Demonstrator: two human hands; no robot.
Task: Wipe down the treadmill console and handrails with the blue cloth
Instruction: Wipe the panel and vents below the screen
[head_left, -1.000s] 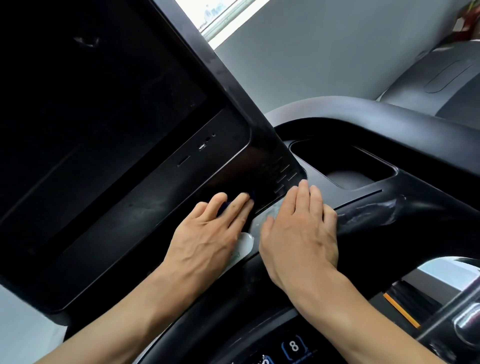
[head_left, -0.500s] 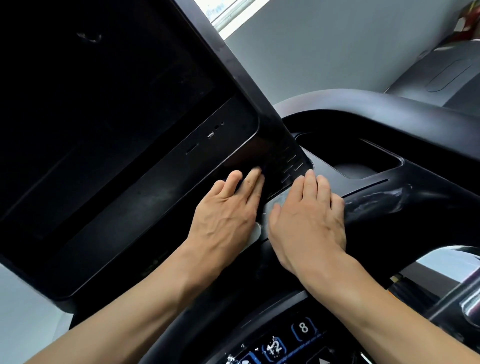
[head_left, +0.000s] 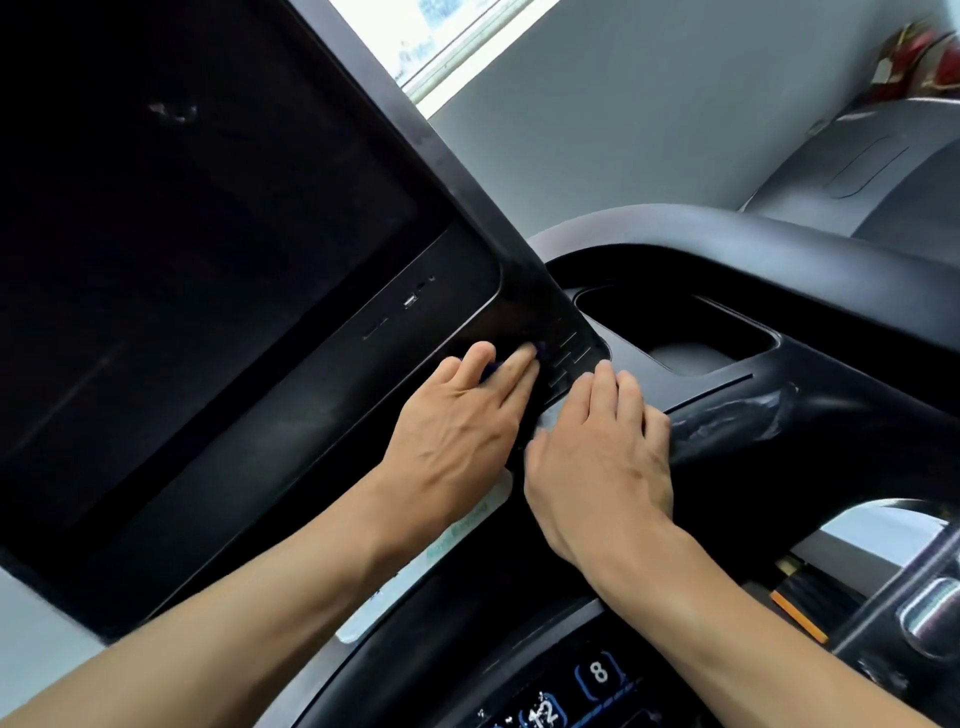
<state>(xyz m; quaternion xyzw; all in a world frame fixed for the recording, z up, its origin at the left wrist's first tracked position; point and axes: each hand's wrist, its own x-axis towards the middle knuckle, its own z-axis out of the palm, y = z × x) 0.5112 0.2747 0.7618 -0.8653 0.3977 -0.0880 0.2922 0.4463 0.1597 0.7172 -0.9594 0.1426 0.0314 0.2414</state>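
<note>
- Since a second ago the left hand (head_left: 457, 421) has slid farther up and to the right along the lower bezel of the treadmill console (head_left: 218, 291), its fingertips now close to the vent slots at the panel's right corner.
- That hand lies flat with straight fingers, pressing the blue cloth (head_left: 540, 349) against the panel — only slivers of dark blue show, one past the fingertips and one between two fingers.
- The right hand (head_left: 602, 457) rests just beside it on the right, palm down and fingers relaxed, lying on the console's edge and a pale label; it grips nothing.
- Farther right, the cup recess (head_left: 675, 332) sits under the curved black handrail (head_left: 779, 244).
- Near the bottom edge, lit speed buttons (head_left: 597, 673) read 8 and 12.
</note>
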